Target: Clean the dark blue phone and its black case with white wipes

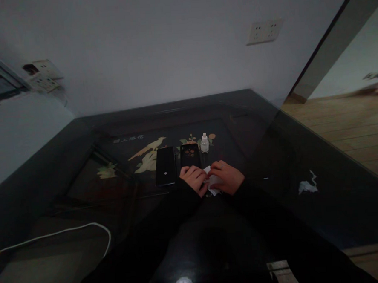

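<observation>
A small white sheet (214, 190), paper or tissue, lies between my hands on the dark glossy table. My right hand (228, 177) has its fingers closed on the sheet. From the other side my left hand (194, 178) pinches its edge with curled fingers. Just beyond my left hand is a black phone case (190, 153) with round camera openings, its lower end covered by my fingers. To the left of it lies a black phone (165, 166), flat on the table. A small white dropper bottle (204, 144) stands upright behind my hands.
The table (254, 120) carries a bird and flower picture under its shiny top and meets a wall at the back. A crumpled white scrap (308, 186) lies at the right. A white cable (85, 225) curves at the left. Sockets (264, 31) are on the wall.
</observation>
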Demonstrator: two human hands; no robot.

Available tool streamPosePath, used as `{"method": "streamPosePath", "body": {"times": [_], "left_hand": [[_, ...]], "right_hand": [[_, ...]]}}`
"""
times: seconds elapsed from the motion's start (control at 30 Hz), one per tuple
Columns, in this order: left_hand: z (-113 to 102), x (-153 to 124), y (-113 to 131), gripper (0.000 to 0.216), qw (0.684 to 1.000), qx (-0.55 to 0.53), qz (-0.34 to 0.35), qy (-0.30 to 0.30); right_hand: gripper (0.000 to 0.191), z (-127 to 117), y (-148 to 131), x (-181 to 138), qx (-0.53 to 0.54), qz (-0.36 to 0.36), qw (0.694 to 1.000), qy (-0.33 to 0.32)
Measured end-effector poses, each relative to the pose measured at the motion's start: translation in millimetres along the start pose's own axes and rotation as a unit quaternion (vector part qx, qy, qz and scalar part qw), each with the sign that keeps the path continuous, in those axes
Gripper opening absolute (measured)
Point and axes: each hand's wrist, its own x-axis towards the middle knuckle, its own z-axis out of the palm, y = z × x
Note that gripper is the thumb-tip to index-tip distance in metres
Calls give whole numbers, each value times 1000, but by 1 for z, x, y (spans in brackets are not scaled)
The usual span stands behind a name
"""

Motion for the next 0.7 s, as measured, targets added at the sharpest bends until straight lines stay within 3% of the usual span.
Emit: {"method": "streamPosePath", "body": {"times": [0.2,0.57,0.7], "left_hand": [[-1,-1,3,21,1000,-2,-22,-13],[1,-2,2,17,1000,-2,4,-17],[5,-2,-1,17,1000,-1,13,-1]], "right_hand": [[3,6,3,1,16,14,1000,3],[5,-10,7,-3,88,58,994,-18],[20,-9,6,-3,82,73,993,-32]]}}
